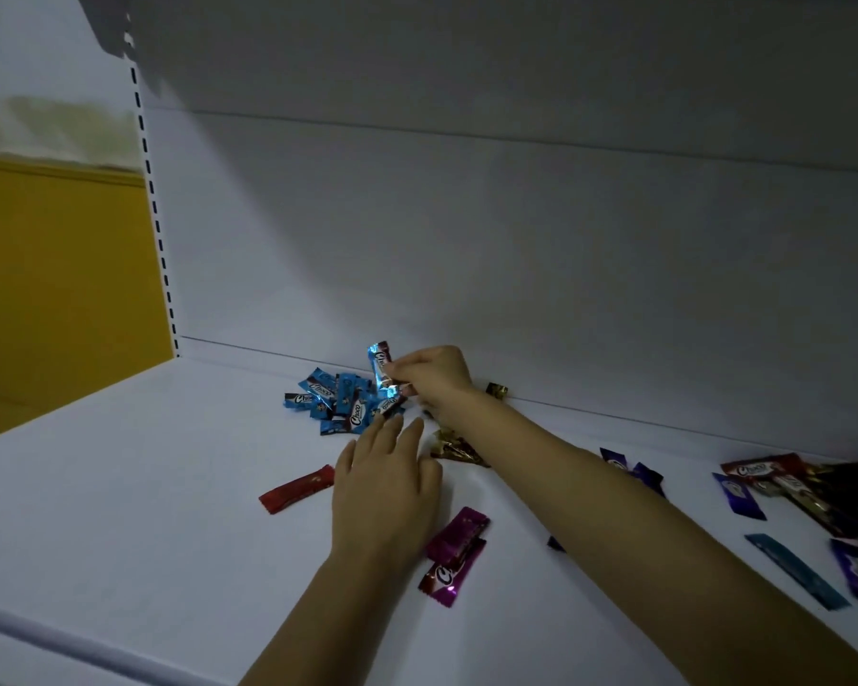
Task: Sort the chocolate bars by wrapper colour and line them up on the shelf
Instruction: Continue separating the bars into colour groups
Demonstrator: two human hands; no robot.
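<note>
One blue-wrapped bar [381,369] pinched in the grip of the right hand [434,376], tilted, just above the blue pile [340,403] near the back edge of the shelf [120,512]. Left hand [385,480] released, fingers straight, tips just beside the pile. Red bar [296,489] toward the left edge; magenta bars [454,552] near the left wrist. Possibly gold wrappers [454,445] under the right forearm; light is dim.

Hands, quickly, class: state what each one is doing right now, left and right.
Left hand: open, fingers straight, holding nothing.
Right hand: closed, fingers pinching a blue chocolate bar.
</note>
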